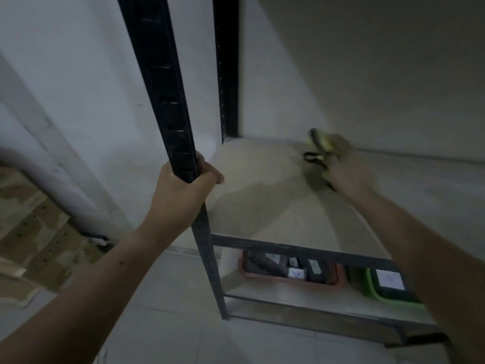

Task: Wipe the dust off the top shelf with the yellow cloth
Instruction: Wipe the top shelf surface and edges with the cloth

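While blurred, right hand [349, 168] clutches yellow cloth [321, 143] on shelf [275, 200], left hand [183, 187] grips post [162, 82].

Dim white walls [78, 74], tiled floor [170, 311]

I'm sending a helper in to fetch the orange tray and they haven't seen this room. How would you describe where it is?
Find the black metal rack against the white wall. Look under its pale shelf board, on the next level down, at the left end: the orange tray sits there holding dark items with white labels. The only neighbour is a green tray to its right.
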